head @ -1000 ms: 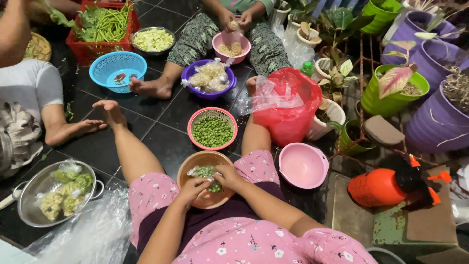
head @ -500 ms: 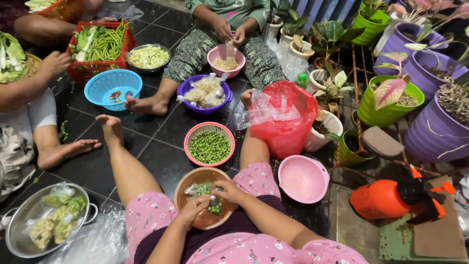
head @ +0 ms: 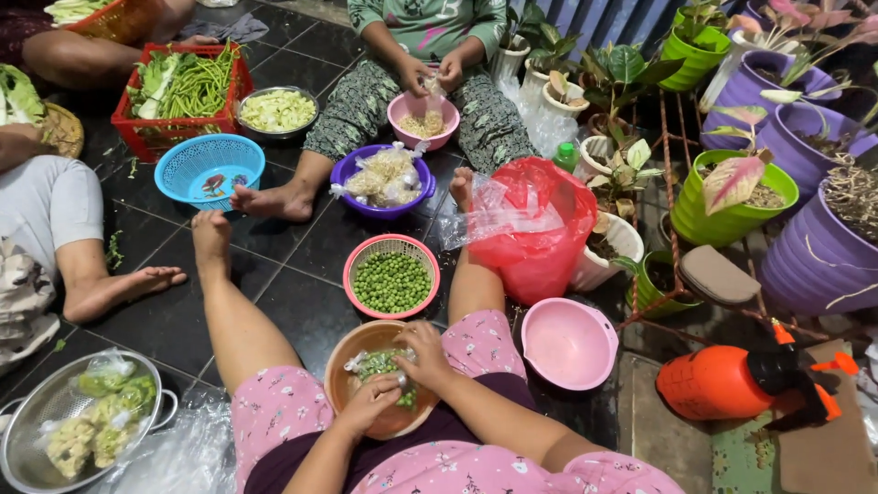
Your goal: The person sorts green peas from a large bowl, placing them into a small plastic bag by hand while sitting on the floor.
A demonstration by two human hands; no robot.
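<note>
Head view shows left hand [head: 368, 405] and right hand [head: 422, 355] pinching a small bag of peas [head: 377, 364] over the brown bowl [head: 352, 349] at lower centre; staying low above it should catch spills.

Both hands, left hand [head: 366, 407] and right hand [head: 422, 355], worked a small bag of peas [head: 377, 364] over a brown bowl [head: 349, 359]; a pink basket [head: 391, 282] of peas sat just beyond.
</note>
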